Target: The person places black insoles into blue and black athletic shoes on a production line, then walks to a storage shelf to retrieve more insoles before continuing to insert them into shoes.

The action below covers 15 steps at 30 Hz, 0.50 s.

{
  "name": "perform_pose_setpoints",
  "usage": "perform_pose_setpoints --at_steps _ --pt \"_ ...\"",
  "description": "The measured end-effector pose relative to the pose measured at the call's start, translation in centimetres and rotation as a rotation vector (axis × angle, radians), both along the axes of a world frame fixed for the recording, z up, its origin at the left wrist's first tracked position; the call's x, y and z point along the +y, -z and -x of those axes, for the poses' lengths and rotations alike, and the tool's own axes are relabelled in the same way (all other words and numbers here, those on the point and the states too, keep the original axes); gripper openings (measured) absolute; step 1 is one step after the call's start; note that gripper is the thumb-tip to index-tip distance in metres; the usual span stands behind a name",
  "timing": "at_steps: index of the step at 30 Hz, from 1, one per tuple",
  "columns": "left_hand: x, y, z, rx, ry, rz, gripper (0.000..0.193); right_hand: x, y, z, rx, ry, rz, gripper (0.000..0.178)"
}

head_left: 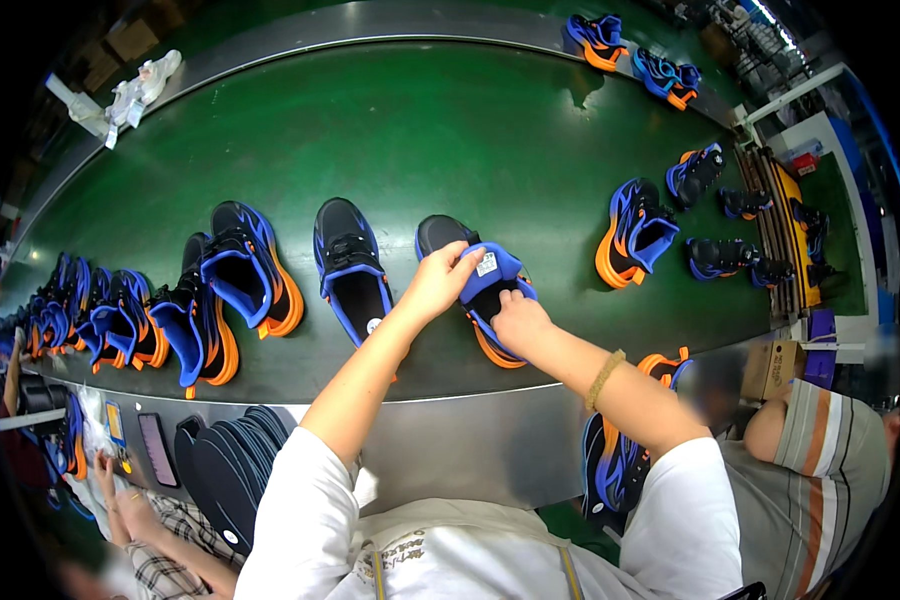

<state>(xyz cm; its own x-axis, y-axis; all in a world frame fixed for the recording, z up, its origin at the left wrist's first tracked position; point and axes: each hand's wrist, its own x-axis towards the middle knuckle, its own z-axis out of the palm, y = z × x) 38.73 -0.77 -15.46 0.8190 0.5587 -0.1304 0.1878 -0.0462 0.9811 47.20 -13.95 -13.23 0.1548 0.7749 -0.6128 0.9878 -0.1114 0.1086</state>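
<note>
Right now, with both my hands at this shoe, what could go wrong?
The left hand pinches the blue tongue beside its white label, so a hard tug might crease the tongue or lift the label. The right hand is at the shoe's opening, fingertips hidden, and could rumple the lining unseen. The left forearm crosses the neighbouring shoe in this view, so it might nudge it.

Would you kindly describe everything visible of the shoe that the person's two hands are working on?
The shoe has a black toe, a padded-looking blue tongue bearing a white label, and an orange sole showing near the heel. It sits on the green surface, toe pointing away from the camera. The left hand holds the tongue; the right hand reaches into the opening.
</note>
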Motion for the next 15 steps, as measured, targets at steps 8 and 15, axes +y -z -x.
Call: perform_pose_setpoints --at_steps 8,15 --pt "0.0 -0.6 0.0 0.03 0.058 0.038 0.024 0.5 1.6 -1.3 -0.039 -0.212 0.227 0.027" --pt "-0.6 -0.8 -0.4 0.055 -0.004 -0.056 0.026 0.3 1.8 -2.5 0.164 -0.283 0.142 0.027"
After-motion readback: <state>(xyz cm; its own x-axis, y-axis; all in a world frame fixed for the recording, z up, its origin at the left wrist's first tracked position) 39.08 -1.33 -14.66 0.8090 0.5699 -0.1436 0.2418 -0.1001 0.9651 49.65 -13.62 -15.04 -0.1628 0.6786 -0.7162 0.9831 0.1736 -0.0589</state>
